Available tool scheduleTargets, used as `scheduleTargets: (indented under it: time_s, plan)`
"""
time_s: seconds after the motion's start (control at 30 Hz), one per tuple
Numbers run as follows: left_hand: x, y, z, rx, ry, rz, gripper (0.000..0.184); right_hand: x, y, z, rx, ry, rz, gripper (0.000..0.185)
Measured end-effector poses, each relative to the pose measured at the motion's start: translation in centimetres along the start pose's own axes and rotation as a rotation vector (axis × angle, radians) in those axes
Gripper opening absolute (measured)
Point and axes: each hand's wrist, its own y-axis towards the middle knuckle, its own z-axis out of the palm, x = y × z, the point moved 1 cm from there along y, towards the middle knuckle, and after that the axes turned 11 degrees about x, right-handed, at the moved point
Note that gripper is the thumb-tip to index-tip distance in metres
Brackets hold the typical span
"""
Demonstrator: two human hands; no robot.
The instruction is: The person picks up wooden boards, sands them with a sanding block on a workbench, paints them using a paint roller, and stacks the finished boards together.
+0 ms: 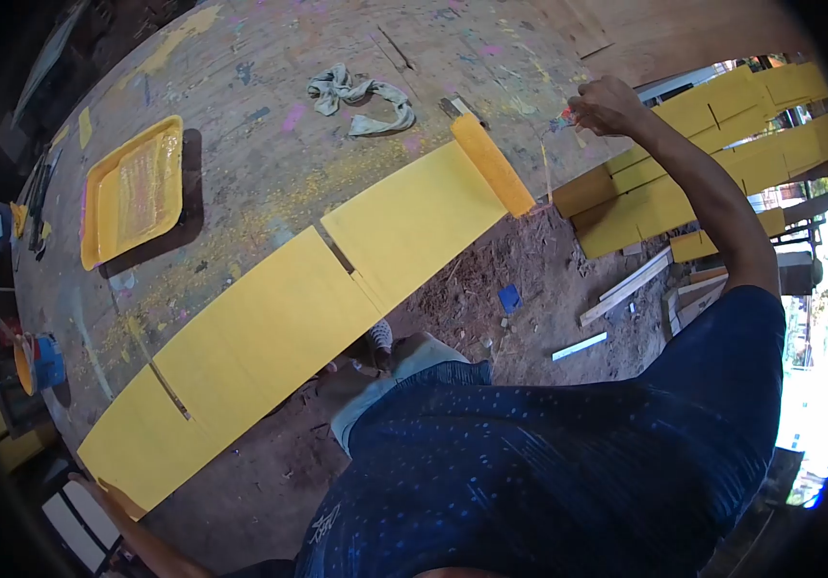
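A long yellow-painted board [260, 328] with narrow slots in it lies slantwise along the front of the table. My right hand [609, 106] is closed around the handle of a paint roller, beyond the board's far right end. The roller's yellow-soaked sleeve [493, 166] rests across that end, and its thin wire frame runs up to my fingers. At the lower left my left hand [114, 496] grips the board's near end, some of its fingers hidden. A yellow paint tray [135, 193] with wet paint sits on the table at the left.
A crumpled rag [366, 101] lies on the paint-stained table [250, 58]. A blue paint container [40, 361] stands at the left edge. More yellow boards [703, 154] are laid out at the right. Wood strips [626, 287] and a blue scrap [509, 299] lie on the dirt floor.
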Motion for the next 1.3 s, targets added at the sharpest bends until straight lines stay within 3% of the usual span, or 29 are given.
scheduleTargets:
  time_s: [0.3,0.5,0.6,0.7,0.9,1.0,1.17,1.23,1.3]
  plan:
    - [4.5,-0.8,-3.3,-0.022,0.022,-0.006,0.089,-0.1,0.7,-2.0,-0.061,0.011,-0.018,0.023]
    - [5.9,0.3,-3.9,0.01,0.133,0.116,0.094,0.9,-0.8,-2.2,0.003,0.036,-0.021,0.023]
    - [1.5,-2.3,-0.7,0.005,-0.218,-0.182,0.1,1.1,-0.1,-1.6,0.002,0.005,-0.023,0.024]
    - [3.7,0.0,-0.7,-0.039,-0.067,0.022,0.103,1.5,0.3,-2.1,0.036,-0.005,-0.005,0.024]
    - [6.1,1.6,-1.5,0.044,-0.064,-0.075,0.101,1.9,1.5,-1.4,0.05,0.008,0.018,0.026]
    - [7.7,2.8,-2.4,0.058,0.158,0.014,0.098,1.8,2.3,-0.6,0.052,0.004,0.022,0.027]
    - [2.1,-2.2,0.8,0.014,-0.08,-0.108,0.097,1.6,3.0,-1.1,0.1,-0.008,0.01,0.02]
    - [2.3,-1.3,0.4,0.032,-0.13,-0.213,0.098,2.1,2.9,-1.5,0.053,-0.001,-0.029,0.019]
    - [2.7,-1.1,0.1,0.02,-0.113,-0.192,0.099,3.2,2.8,-2.3,-0.013,0.007,-0.087,0.019]
